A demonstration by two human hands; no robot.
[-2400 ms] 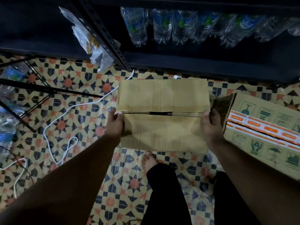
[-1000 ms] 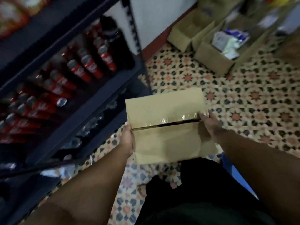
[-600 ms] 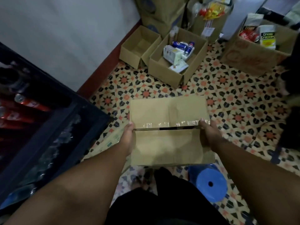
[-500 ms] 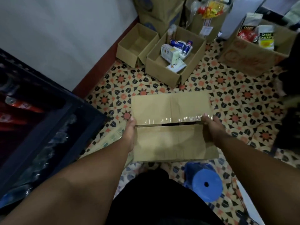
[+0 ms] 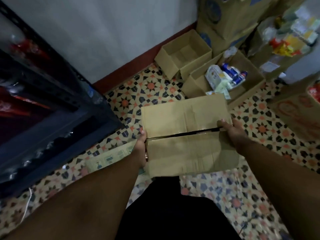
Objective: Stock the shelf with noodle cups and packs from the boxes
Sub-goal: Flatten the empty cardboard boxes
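Cardboard box (image 5: 187,135), stiff and seemingly light, is gripped at both ends by left hand (image 5: 141,149) and right hand (image 5: 230,130).

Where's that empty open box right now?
The empty box sits on the floor by the wall, upper middle of the head view, just left of the box of goods.

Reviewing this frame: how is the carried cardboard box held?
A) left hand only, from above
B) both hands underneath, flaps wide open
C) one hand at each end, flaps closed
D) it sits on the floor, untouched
C: the left hand and right hand grip opposite ends of the box, whose top flaps meet at a narrow slit.
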